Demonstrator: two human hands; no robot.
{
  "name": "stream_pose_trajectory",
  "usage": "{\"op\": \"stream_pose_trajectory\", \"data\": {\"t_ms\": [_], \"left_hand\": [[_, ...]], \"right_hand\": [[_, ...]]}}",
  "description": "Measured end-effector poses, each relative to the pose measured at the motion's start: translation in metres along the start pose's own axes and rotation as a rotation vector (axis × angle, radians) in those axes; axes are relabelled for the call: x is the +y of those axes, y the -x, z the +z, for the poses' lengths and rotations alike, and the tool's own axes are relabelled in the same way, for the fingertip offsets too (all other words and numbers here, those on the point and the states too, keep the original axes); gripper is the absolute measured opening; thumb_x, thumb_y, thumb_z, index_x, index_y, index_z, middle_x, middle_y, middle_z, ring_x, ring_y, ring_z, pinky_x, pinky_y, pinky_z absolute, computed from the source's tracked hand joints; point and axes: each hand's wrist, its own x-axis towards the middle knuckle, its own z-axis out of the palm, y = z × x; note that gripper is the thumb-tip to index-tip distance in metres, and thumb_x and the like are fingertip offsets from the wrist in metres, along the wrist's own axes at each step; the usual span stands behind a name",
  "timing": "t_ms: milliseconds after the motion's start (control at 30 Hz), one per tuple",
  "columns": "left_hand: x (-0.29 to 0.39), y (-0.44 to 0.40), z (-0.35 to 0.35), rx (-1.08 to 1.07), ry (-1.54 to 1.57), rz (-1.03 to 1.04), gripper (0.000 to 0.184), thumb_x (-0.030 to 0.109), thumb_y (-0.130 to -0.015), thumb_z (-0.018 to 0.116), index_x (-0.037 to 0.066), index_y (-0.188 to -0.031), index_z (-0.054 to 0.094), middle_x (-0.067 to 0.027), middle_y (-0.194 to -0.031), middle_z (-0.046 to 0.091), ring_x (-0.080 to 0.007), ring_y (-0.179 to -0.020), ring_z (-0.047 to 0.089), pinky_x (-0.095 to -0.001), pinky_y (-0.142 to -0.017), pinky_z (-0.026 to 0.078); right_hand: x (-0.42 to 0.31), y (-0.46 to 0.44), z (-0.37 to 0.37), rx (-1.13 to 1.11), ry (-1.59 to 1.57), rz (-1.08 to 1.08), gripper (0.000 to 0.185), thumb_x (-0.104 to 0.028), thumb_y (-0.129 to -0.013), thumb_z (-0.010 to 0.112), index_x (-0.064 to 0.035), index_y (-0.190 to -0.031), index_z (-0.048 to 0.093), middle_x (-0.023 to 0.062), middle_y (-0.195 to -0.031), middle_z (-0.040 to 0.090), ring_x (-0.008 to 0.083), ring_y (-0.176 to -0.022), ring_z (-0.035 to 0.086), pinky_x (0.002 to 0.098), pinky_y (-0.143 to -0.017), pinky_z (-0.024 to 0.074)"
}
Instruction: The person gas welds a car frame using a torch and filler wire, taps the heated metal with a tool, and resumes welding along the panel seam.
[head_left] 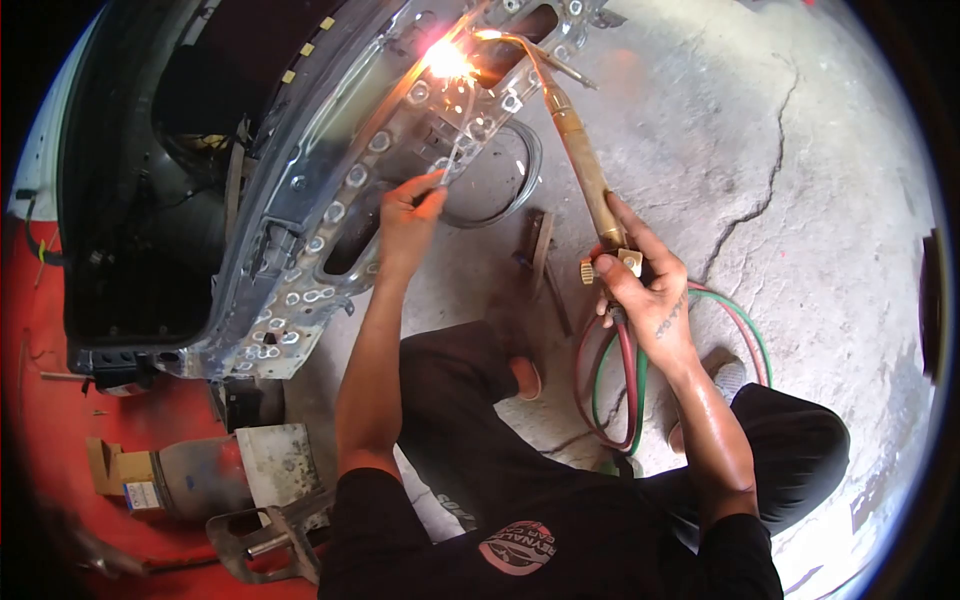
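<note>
My right hand [650, 295] is wrapped around the handle end of a brass gas torch [583, 160], thumb near its valve knobs. The torch's curved tip points left at a bright, sparking glow on the metal car body panel [335, 212]. Pinched in the fingers of my left hand [410, 225] is a thin rod [456, 145], which runs up toward the glow. The glare hides the rod's far end and the spot being heated. Several bare, ringed weld spots line the panel's edge.
Red and green hoses [630, 390] loop from the torch onto the concrete floor [800, 330]. A wire coil [535, 175] lies behind the panel's edge. At lower left are a metal clamp-like tool [265, 540], a cardboard box [118, 468] and a grey cylinder [205, 480].
</note>
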Motion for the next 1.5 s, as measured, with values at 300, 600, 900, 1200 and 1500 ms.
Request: {"op": "stream_pose_trajectory", "data": {"t_ms": [300, 600, 900, 1200, 1500], "left_hand": [[-0.002, 0.042, 0.056, -0.338, -0.173, 0.108, 0.029, 0.007, -0.098, 0.07, -0.002, -0.125, 0.075, -0.016, -0.097, 0.078, -0.0188, -0.088, 0.071, -0.0341, -0.082, 0.055], [-0.106, 0.072, 0.17, -0.607, -0.438, 0.081, 0.03, 0.014, -0.091, 0.067, 0.006, -0.118, 0.079, -0.0246, -0.117, 0.075, -0.0431, -0.113, 0.071, -0.0491, -0.099, 0.056], [-0.197, 0.108, 0.315, -0.272, -0.118, -0.059, 0.026, 0.016, -0.095, 0.07, 0.001, -0.115, 0.076, -0.0255, -0.115, 0.075, -0.0448, -0.112, 0.07, -0.0503, -0.098, 0.055], [-0.329, 0.09, 0.242, -0.06, -0.552, -0.346, 0.059, 0.025, -0.101, 0.07, -0.008, -0.146, 0.05, -0.033, -0.137, 0.063, -0.0488, -0.137, 0.056, -0.0527, -0.114, 0.046], [-0.244, 0.056, 0.192, -0.06, -0.441, -0.145, 0.042, 0.031, -0.105, 0.064, -0.005, -0.125, 0.062, -0.0358, -0.112, 0.071, -0.055, -0.11, 0.067, -0.0592, -0.094, 0.052]], "right_hand": [[-0.012, 0.046, -0.009, 0.129, 0.056, -0.048, 0.067, -0.013, -0.104, 0.067, -0.008, -0.165, 0.043, 0.0035, -0.096, 0.068, 0.0103, -0.064, 0.063, 0.0265, -0.056, 0.0549], [-0.074, 0.082, -0.089, 0.306, 0.323, -0.005, 0.064, -0.023, -0.104, 0.062, 0.0031, -0.16, 0.045, 0.0108, -0.096, 0.073, 0.0089, -0.059, 0.061, 0.0224, -0.049, 0.0493], [-0.066, 0.087, -0.124, 0.484, 0.279, 0.106, 0.068, -0.023, -0.106, 0.054, 0.0096, -0.163, 0.035, 0.0169, -0.096, 0.071, 0.0101, -0.058, 0.061, 0.021, -0.046, 0.0483], [-0.071, 0.073, -0.118, 0.465, 0.233, 0.158, 0.078, -0.029, -0.097, 0.064, 0.011, -0.16, 0.04, 0.017, -0.095, 0.072, 0.0139, -0.06, 0.065, 0.0242, -0.049, 0.052], [-0.075, 0.08, -0.115, 0.437, 0.154, 0.117, 0.076, -0.028, -0.097, 0.061, 0.0064, -0.161, 0.04, 0.014, -0.092, 0.072, 0.0131, -0.057, 0.065, 0.0256, -0.046, 0.0529]]}}
